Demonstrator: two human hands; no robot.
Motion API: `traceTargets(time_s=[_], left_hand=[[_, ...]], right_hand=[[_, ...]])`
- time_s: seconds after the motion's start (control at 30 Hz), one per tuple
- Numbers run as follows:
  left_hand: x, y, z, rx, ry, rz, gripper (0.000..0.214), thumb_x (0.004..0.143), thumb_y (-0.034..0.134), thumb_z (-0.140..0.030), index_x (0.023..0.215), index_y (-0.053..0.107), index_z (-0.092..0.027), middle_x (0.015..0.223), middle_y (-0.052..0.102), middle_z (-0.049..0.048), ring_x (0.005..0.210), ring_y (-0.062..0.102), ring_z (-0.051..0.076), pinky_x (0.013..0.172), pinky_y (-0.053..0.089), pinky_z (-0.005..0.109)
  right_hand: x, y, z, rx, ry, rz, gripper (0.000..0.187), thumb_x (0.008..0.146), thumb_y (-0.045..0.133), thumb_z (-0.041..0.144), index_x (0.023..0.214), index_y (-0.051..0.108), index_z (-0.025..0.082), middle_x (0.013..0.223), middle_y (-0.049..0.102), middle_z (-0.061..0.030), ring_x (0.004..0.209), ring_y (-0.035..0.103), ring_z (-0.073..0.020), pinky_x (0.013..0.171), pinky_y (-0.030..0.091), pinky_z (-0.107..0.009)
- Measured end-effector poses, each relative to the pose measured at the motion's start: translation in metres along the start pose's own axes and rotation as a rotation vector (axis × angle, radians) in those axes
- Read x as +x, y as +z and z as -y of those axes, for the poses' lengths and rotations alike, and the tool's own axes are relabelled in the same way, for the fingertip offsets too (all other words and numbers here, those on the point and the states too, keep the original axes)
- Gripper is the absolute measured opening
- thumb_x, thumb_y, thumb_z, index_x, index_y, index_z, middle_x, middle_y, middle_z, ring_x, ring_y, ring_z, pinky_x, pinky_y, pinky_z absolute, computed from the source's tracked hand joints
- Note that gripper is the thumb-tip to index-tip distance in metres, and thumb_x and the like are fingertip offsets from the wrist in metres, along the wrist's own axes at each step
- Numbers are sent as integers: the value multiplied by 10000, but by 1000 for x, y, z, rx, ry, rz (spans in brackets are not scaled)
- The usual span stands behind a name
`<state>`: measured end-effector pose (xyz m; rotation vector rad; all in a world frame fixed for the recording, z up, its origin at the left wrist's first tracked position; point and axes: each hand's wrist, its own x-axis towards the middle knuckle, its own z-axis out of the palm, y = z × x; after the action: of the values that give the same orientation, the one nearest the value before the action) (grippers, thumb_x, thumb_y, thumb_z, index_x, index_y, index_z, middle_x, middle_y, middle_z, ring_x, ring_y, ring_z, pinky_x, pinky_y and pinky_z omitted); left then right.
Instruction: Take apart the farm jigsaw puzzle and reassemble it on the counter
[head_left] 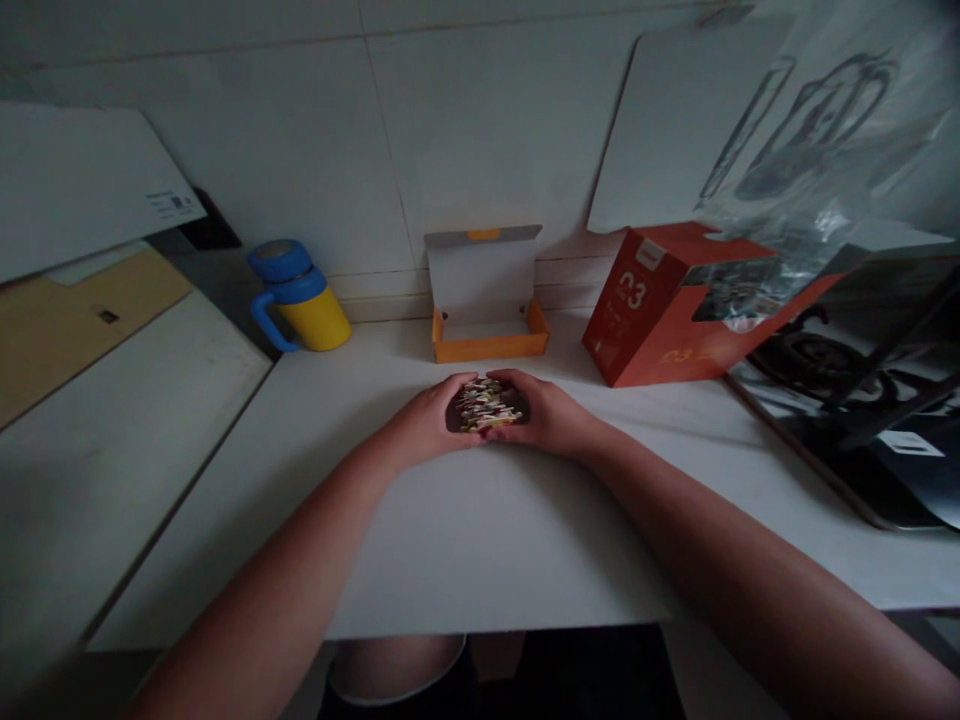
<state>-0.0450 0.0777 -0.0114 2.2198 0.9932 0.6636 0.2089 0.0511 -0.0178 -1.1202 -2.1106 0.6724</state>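
Observation:
Over the white table, just in front of the box, my left hand (429,425) and my right hand (559,418) curl round the two sides of a bundle of thin packets (489,404). Its exposed edges are white, yellowish and dark red, layered unevenly. The kind of packet is too small to make out. My fingers and thumbs nearly meet across the bundle and hide its ends. Behind my hands stands an orange cardboard box (491,348), its grey-white lid raised against the wall; I see nothing inside it.
A blue and yellow handled flask (304,300) stands at the back left. To the right is a red carton (637,300) with clear plastic (806,250) on it. A black appliance (862,410) lies far right. The white table (495,550) ends near my legs.

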Motion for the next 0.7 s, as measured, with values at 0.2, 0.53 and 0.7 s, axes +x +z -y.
traceTargets(time_s=[0.2, 0.53, 0.7], left_hand=[[-7, 4, -1, 56, 72, -13, 867, 813, 831, -379, 1550, 384, -276, 1568, 552, 150, 1423, 568, 322, 1203, 454, 526], [-8, 15, -5, 9, 61, -73, 870, 832, 848, -459, 1541, 382, -269, 1565, 555, 157, 1425, 569, 323, 1200, 461, 516], [-8, 15, -10, -74, 40, -91, 792, 825, 843, -484, 1473, 447, -257, 1460, 634, 138, 1335, 635, 303, 1134, 516, 469]], right_hand=[[-1, -3, -1, 101, 55, 14, 859, 754, 889, 611, 1452, 584, 214, 1316, 737, -136, 1142, 737, -310, 987, 581, -435], [-3, -4, -7, 242, 115, 3, 768, 783, 895, 553, 1414, 604, 226, 1343, 732, -108, 1196, 721, -284, 1067, 568, -427], [-3, -5, -5, 209, 121, -5, 741, 811, 862, 578, 1399, 617, 199, 1322, 739, -129, 1162, 731, -291, 1039, 579, -430]])
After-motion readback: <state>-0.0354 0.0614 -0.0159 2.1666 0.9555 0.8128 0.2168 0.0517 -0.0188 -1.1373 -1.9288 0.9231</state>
